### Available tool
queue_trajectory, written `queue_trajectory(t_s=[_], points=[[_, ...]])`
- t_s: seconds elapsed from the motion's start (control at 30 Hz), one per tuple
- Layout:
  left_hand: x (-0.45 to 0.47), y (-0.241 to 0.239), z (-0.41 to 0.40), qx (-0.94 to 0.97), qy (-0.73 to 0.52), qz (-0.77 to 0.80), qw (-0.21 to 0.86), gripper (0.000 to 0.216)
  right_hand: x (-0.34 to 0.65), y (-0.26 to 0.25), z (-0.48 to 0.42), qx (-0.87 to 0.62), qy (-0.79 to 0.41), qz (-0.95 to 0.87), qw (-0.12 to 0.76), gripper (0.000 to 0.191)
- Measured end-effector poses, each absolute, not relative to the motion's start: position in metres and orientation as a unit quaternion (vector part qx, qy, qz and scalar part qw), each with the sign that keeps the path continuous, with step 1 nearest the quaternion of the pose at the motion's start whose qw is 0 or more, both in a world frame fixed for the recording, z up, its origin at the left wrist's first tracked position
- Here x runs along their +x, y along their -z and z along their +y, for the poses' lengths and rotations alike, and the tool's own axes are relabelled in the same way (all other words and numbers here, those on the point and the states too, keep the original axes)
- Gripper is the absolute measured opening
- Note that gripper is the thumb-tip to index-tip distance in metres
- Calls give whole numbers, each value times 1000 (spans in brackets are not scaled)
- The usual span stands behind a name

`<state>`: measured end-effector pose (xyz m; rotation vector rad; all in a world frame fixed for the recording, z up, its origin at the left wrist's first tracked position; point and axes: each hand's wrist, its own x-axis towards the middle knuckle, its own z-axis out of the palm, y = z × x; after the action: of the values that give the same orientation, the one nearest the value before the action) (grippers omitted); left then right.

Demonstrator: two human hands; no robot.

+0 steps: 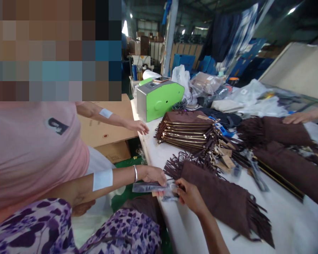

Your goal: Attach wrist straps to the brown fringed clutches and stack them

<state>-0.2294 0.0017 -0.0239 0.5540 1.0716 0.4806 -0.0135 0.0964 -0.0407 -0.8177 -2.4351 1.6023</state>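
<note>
My right hand (pixel 191 196) reaches in from the bottom edge, its fingers pinched on one end of a small clear plastic bag (pixel 151 187) at the near edge of the white table (pixel 281 218). A co-worker in a pink shirt holds the other end of the bag with a hand (pixel 154 174) that wears a bracelet. A brown fringed suede bag (pixel 222 199) lies flat just right of my hand. My left hand is out of view; only purple flowered cloth (pixel 122 233) shows at the bottom.
A stack of brown fringed bags (pixel 188 132) with gold trim and paper tags sits mid-table. More brown bags (pixel 288 155) lie to the right, under another person's hand (pixel 296 118). A green and grey machine (pixel 159 98) stands behind; cardboard boxes (pixel 108 130) stand left.
</note>
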Motion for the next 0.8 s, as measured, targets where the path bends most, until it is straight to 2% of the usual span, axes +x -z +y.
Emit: queue_trajectory(t_s=[0.33, 0.8], points=[[-205, 35, 14, 298, -264, 544, 739, 9, -13, 34, 88, -280, -522, -803, 70, 10], [-197, 35, 20, 360, -275, 592, 666, 9, -10, 37, 83, -292, -482, -820, 103, 20]])
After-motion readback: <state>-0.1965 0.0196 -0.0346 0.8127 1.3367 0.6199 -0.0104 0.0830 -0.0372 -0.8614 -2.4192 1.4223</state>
